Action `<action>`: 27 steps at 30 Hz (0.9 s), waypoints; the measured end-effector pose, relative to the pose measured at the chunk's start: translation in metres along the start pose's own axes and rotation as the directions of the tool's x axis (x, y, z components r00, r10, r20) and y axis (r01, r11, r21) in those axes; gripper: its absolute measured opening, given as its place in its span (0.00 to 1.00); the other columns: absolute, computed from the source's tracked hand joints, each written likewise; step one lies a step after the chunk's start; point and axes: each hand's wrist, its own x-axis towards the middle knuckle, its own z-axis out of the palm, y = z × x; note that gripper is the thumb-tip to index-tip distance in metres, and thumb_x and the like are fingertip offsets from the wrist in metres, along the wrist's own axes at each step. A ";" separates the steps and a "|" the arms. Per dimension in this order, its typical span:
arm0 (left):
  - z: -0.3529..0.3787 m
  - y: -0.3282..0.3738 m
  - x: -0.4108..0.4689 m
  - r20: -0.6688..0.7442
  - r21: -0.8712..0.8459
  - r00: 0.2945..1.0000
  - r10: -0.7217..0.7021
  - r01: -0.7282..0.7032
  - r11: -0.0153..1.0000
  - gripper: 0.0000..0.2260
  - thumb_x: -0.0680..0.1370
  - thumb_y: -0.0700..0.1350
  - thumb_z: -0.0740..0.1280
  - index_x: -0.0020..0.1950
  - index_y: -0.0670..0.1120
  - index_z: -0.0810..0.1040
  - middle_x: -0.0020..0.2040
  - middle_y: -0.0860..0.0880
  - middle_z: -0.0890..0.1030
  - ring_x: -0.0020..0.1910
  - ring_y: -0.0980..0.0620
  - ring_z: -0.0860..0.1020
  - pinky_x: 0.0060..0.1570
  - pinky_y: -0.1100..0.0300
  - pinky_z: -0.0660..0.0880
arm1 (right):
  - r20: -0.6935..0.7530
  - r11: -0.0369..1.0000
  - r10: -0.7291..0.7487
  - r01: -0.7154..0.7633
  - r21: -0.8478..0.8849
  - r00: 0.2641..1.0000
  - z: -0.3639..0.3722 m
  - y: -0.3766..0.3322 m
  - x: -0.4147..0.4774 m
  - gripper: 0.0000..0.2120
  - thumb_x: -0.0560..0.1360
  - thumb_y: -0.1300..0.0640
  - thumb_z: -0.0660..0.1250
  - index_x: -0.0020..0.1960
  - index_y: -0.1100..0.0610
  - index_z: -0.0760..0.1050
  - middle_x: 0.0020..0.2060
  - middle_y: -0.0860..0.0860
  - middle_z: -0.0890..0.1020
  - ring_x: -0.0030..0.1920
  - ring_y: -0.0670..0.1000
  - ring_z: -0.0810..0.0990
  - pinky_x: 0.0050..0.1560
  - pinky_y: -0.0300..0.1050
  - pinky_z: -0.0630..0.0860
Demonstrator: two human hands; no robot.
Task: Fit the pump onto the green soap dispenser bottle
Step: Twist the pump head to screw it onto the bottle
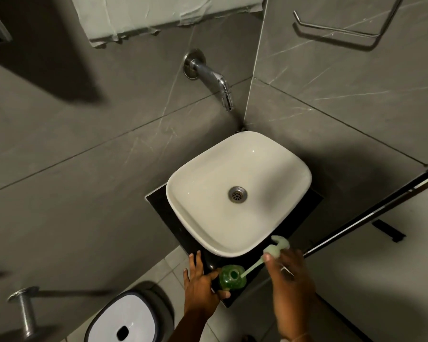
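Note:
The green soap dispenser bottle (232, 277) stands on the black counter (158, 206) in front of the white sink, its round mouth open upward. My left hand (202, 282) grips the bottle from the left side. My right hand (290, 280) holds the pale green pump (277, 248) by its head, up and to the right of the bottle. The pump is tilted, and its dip tube (252, 266) slants down-left with its tip at the bottle's mouth.
A white basin (183, 193) with a metal drain fills the counter, under a chrome wall tap (215, 80). A white-lidded bin (126, 319) sits on the floor at lower left. A glass partition edge (371, 213) runs along the right.

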 end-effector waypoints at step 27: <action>0.001 0.001 0.000 -0.021 0.073 1.000 -0.002 0.004 0.997 0.28 0.65 0.62 0.72 0.64 0.64 0.71 0.79 0.46 0.40 0.75 0.44 0.32 0.75 0.40 0.41 | 0.280 0.887 -0.181 0.280 -0.368 0.943 0.043 0.047 -0.021 0.14 0.61 0.51 0.80 0.44 0.41 0.83 0.62 0.38 0.74 0.73 0.54 0.63 0.71 0.72 0.52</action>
